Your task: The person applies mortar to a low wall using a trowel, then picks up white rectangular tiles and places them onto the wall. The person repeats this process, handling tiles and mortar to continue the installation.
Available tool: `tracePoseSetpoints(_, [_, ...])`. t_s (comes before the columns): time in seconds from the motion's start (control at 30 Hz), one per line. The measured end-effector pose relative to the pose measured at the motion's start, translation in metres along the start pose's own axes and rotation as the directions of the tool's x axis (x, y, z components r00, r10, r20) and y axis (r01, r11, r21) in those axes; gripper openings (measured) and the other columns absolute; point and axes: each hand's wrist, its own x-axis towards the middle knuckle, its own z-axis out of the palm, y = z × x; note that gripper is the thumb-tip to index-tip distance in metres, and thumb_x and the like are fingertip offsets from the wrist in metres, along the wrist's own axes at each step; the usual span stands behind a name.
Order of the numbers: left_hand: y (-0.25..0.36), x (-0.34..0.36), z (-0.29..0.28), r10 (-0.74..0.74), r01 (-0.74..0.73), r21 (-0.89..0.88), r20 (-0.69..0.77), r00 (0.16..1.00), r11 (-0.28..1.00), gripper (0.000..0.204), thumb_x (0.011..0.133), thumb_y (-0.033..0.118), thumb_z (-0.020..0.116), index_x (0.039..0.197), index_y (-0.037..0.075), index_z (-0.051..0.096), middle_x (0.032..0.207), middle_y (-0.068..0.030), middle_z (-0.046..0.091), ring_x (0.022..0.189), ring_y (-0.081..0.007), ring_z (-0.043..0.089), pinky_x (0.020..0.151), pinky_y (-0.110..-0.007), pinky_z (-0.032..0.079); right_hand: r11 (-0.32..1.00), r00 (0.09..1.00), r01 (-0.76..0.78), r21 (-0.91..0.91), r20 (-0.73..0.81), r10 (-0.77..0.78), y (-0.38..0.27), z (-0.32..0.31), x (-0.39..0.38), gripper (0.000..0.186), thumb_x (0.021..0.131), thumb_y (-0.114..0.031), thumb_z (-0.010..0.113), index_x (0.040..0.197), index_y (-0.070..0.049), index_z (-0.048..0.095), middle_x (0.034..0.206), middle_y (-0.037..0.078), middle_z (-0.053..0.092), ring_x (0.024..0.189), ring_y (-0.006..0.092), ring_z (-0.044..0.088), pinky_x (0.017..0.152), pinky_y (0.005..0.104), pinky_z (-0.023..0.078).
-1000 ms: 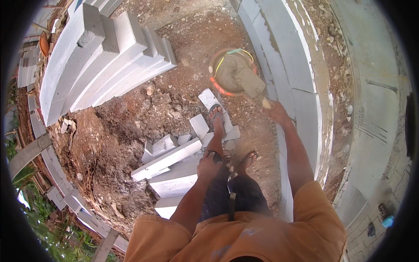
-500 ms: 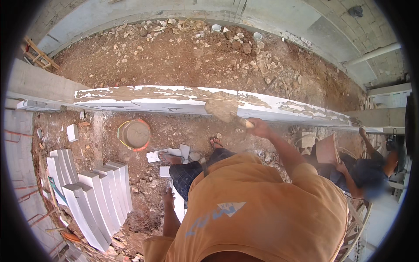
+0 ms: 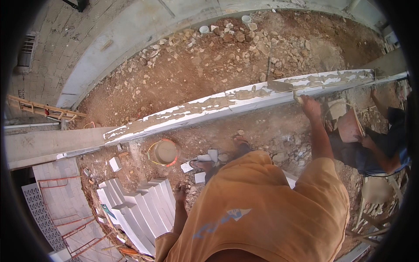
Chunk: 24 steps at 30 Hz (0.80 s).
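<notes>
My right hand (image 3: 310, 105) grips the handle of a trowel (image 3: 280, 86), whose blade lies at the top of a long white block wall (image 3: 200, 114), where patchy grey mortar and a thin string line run. Down at my left side, my left hand (image 3: 180, 192) hangs with loosely bent fingers and nothing visible in it, near stacked white blocks (image 3: 155, 205). A bucket of grey mortar (image 3: 166, 153) with an orange rim stands on the dirt below the wall, left of my feet.
At the right a co-worker (image 3: 384, 153) holds a pinkish container (image 3: 349, 125). Rubble and two white pails (image 3: 204, 29) lie beyond the wall. A wooden ladder (image 3: 43, 109) is at the far left, red metal frames below it. Broken block pieces (image 3: 203, 158) lie by my feet.
My right hand and trowel left the mortar bucket for the wall top, then moved farther right along it. My left hand left my knee and hangs beside me. The view swung, bringing the co-worker in.
</notes>
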Motion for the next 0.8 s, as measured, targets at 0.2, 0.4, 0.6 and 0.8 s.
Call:
tracePoseSetpoints(0.2, [0.006,-0.023,-0.007,0.042,-0.041,0.013,-0.053,0.998,0.999,0.050,0.100,0.029,0.063,0.144,0.013,0.048,0.100,-0.0022,0.064,0.079,-0.0131,0.063,0.064,-0.028,0.051,0.991,0.990,-0.129,-0.042,-0.060,0.126,0.027,0.018,0.006,0.027,0.089,-0.015,0.057,0.115,-0.014,0.060,0.098,0.014,0.067,0.094,0.0367,0.066,0.078,0.0495,0.052])
tracePoseSetpoints(0.4, [-0.045,-0.024,-0.008,0.026,-0.026,-0.001,0.115,0.993,1.000,0.057,0.097,0.025,0.068,0.147,0.010,0.045,0.097,-0.0016,0.067,0.079,-0.0114,0.062,0.063,-0.028,0.049,0.997,0.995,-0.048,0.052,0.084,0.044,-0.020,0.031,0.023,0.024,0.093,-0.015,0.049,0.116,-0.014,0.059,0.101,0.015,0.065,0.099,0.0369,0.064,0.078,0.0519,0.052])
tracePoseSetpoints(0.6, [-0.069,-0.028,0.008,-0.026,0.019,0.092,0.079,0.997,0.996,0.065,0.096,0.028,0.071,0.151,0.009,0.042,0.103,-0.0025,0.069,0.084,-0.0108,0.063,0.064,-0.028,0.048,0.995,0.999,-0.040,0.093,0.010,0.039,-0.064,0.055,0.030,0.023,0.093,-0.016,0.051,0.115,-0.015,0.055,0.100,0.012,0.065,0.099,0.0370,0.064,0.077,0.0529,0.052])
tracePoseSetpoints(0.8, [-0.053,-0.052,0.007,-0.048,0.048,-0.007,-0.035,0.998,0.999,0.063,0.096,0.028,0.069,0.150,0.011,0.043,0.105,-0.0033,0.068,0.088,-0.0129,0.064,0.065,-0.030,0.051,0.996,0.997,0.007,0.089,0.079,-0.014,-0.069,0.050,0.000,0.028,0.087,-0.013,0.059,0.114,-0.014,0.054,0.099,0.014,0.065,0.095,0.0386,0.065,0.075,0.0521,0.052])
